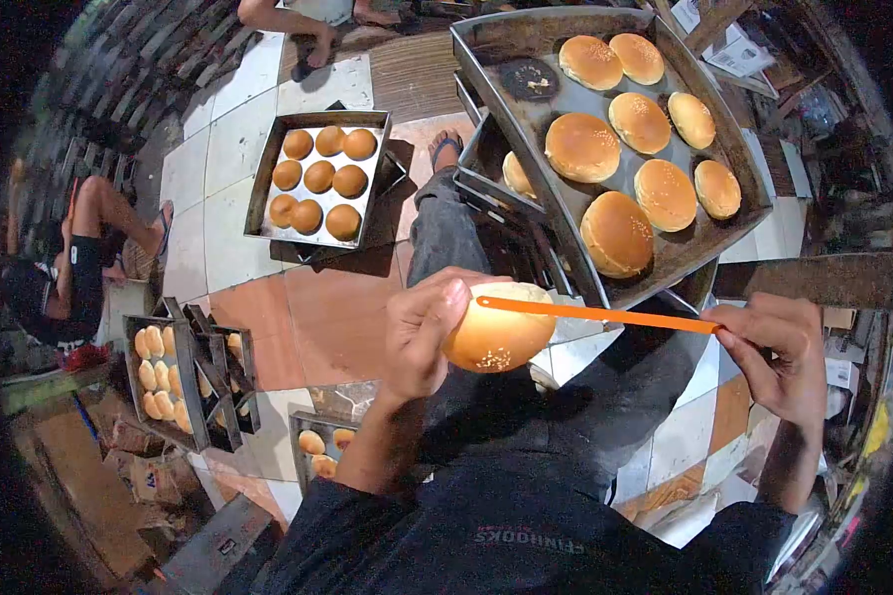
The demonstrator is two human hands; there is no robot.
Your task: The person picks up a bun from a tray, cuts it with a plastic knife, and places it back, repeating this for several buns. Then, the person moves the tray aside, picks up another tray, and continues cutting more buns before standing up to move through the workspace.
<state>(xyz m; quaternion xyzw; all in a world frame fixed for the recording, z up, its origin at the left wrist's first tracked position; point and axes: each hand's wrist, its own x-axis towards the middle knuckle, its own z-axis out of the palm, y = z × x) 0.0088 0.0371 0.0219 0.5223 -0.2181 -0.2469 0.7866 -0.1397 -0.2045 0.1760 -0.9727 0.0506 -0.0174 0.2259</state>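
Centrally, a round golden bun (501,335) sits in the left hand (419,332), held in the air above the person's dark-trousered lap. Fingers and thumb curl around its left side. A thin orange strip (605,315) lies flat across the bun's top, its far end pinched between thumb and fingers of the right hand (779,352).

The strip looks flexible, so it may well bow or skid off the domed crust towards the left thumb, which rests right at its tip. The one-sided hold could also let the bun roll out and drop to the tiled floor.

Just beyond the bun, a large metal tray (690,253) rests on a stack of other trays. It carries eight sesame buns (583,147) and a dark disc (529,77) near its far left corner. Its near edge crowds the strip.

On the floor, a smaller tray (268,178) holds nine buns. More trays (184,397) stand to the left, and another person (69,278) sits beyond them.
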